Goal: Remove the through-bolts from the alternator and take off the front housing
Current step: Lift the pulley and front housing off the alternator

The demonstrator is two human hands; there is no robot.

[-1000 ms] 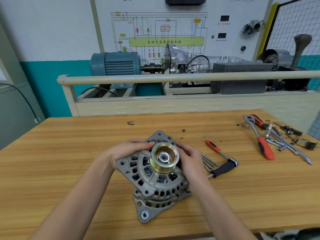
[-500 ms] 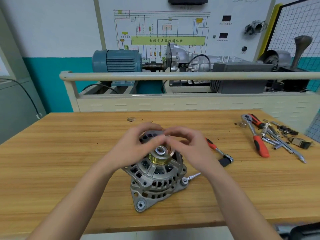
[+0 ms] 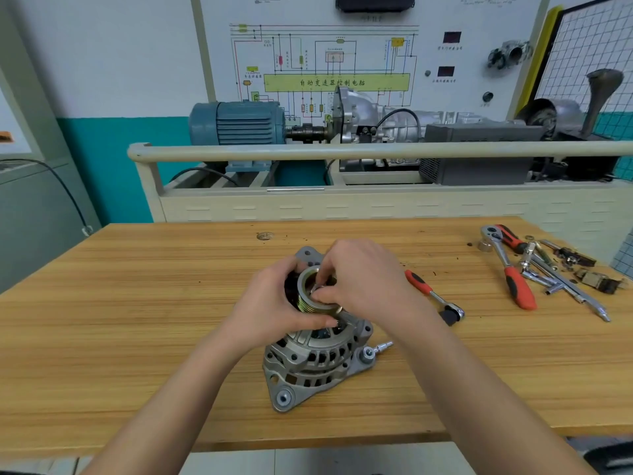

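Sitting at the centre of the frame on a wooden table (image 3: 137,337): one alternator (image 3: 317,358), pulley (image 3: 313,296) up, shaft axis roughly upright and leaning slightly toward the upper left of the frame. One mounting ear with a hole at the lower edge, a second ear at the top behind the hands. One through-bolt (image 3: 378,348) sticking out at the right edge of the housing, long axis running toward the right and slightly up.

Two hands, both on the pulley: left hand (image 3: 274,310) curled round its left side, gripping the grooved rim; right hand (image 3: 363,282) over the top, fingertips pinching at the hub, exact contact hidden by the fingers.

Right of centre, one small ratchet (image 3: 433,294) with a red-and-black handle, well apart from the alternator. Far right, a cluster of tools: one larger red-handled ratchet (image 3: 510,269) and several metal pieces, too jumbled to count.
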